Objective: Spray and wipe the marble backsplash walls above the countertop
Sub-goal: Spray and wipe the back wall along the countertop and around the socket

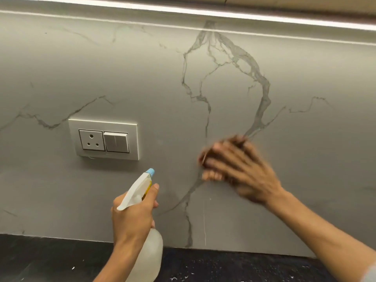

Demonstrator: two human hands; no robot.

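The grey marble backsplash (142, 78) with dark veins fills the view. My left hand (132, 218) grips a spray bottle (140, 188) by its neck, a finger on the trigger. The bottle has a white trigger head, a blue nozzle aimed up at the wall and a translucent body. My right hand (240, 169) is blurred by motion and lies flat against the wall at centre right. It presses a dark cloth (237, 141), which shows only between and past the fingers. A thin drip line (204, 226) runs down the wall below that hand.
A white socket and switch plate (103, 139) sits on the wall, left of the bottle's nozzle. The black speckled countertop (50, 259) runs along the bottom. A lit strip (203, 12) under the upper cabinet lines the top.
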